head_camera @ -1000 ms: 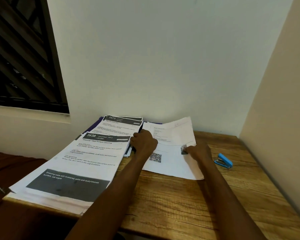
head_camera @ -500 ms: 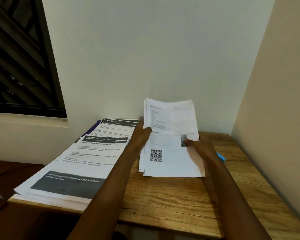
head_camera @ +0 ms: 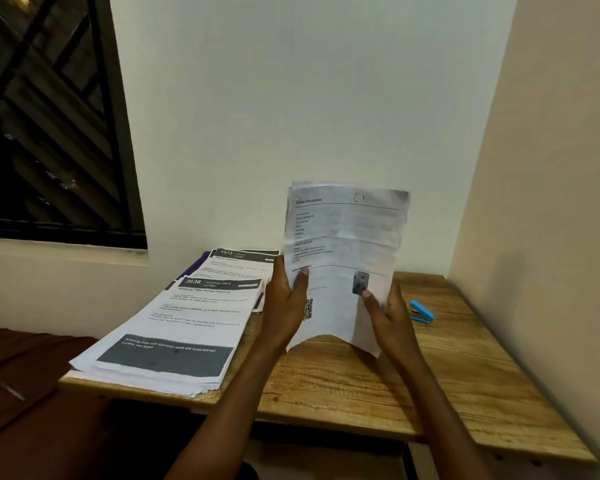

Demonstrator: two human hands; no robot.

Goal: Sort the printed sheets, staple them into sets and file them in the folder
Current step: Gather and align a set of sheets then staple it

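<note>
Both hands, the left hand (head_camera: 286,306) and the right hand (head_camera: 388,315), grip the side edges of a white printed sheet bundle (head_camera: 343,258), thumbs in front. It stands upright, its lower edge just over the wooden table (head_camera: 378,382). A small blue stapler (head_camera: 421,311) lies near on the right, and a thick stack of printed sheets (head_camera: 174,327) fills the left edge.

Single view only, head-worn wide-angle camera; no second view to share scene with. Looks forward and down from above near edge of light-brown wooden tabletop (head_camera: 361,382), facing room corner of pale walls. Close range: both forearms enter from bottom edge, reach into frame centre. Dark barred window (head_camera: 49,116) fills upper left. Wide lens bends straight lines toward frame edges.
</note>
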